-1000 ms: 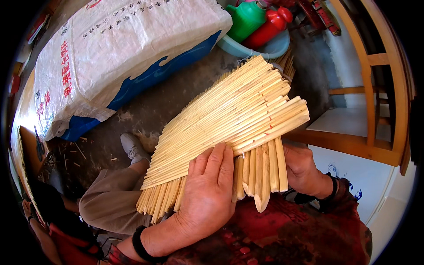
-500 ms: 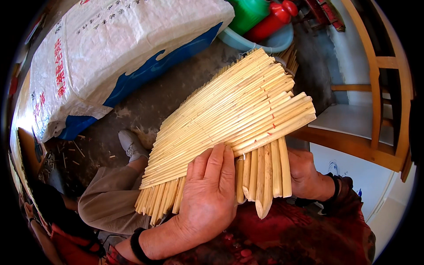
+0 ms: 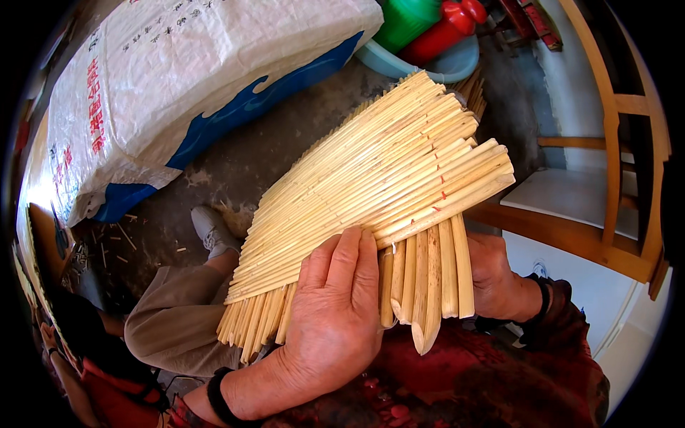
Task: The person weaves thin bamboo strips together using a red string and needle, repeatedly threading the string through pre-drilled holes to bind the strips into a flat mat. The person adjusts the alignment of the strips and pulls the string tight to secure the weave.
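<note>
A panel of pale, straw-coloured stalks (image 3: 357, 171) lies slanted across the middle, its stalks packed side by side with small red marks near their right ends. Beneath its near edge a second layer of stalks (image 3: 421, 285) pokes out crosswise, with cut ends toward me. My left hand (image 3: 335, 307) presses on the panel's near edge, fingers together on top and the thumb out of sight. At the right, my right hand (image 3: 496, 278) is curled beside the lower stalks; its fingertips are hidden behind them. A bit of white thread shows by my left fingertips.
A large white woven sack (image 3: 185, 85) with a blue band fills the upper left. A light-blue basin (image 3: 457, 64) with green and red containers stands at the back. A wooden chair (image 3: 606, 235) is at the right. Another person's leg and shoe (image 3: 214, 232) are at left.
Both hands keep the same hold. The panel's right end has shifted very slightly to the right and up in the view; otherwise little differs.
</note>
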Demonstrator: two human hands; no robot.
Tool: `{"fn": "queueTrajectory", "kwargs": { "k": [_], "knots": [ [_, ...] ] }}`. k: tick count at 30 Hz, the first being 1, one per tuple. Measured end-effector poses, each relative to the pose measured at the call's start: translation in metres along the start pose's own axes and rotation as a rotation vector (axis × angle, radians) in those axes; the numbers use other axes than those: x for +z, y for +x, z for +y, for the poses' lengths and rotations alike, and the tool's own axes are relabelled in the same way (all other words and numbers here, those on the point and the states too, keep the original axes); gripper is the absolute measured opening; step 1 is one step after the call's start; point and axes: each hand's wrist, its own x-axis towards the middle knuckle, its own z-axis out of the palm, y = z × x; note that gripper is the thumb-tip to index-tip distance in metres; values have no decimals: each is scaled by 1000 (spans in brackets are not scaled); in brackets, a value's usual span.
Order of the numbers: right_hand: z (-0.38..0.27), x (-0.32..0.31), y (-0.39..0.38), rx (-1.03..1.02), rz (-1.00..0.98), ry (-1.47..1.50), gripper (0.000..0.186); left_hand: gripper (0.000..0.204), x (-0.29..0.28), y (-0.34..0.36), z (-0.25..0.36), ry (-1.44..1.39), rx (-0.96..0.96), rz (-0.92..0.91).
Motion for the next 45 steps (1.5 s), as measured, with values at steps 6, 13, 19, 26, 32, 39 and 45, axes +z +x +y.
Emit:
{"fn": "queueTrajectory", "kwargs": {
  "k": [6,13,19,26,32,39,45],
  "knots": [
    [4,0,6,-10,-12,47,31,83,-2,1,1,-13,-8,-47],
    [5,3,5,36,20,82,28,78,-1,2,1,3,-3,-46],
    [1,-1,-2,157,14,196,24,73,-3,2,5,-138,-19,-34],
    [-5,-8,-3,246,-3,237,28,73,-7,5,7,-69,3,-42],
    [-14,-12,1,376,-5,340,24,66,-7,10,8,-21,33,-21],
    [-22,-12,12,516,30,663,20,63,6,14,4,67,94,48],
    [-20,-13,22,536,-44,572,18,62,5,15,-1,47,111,69]
  ]
}}
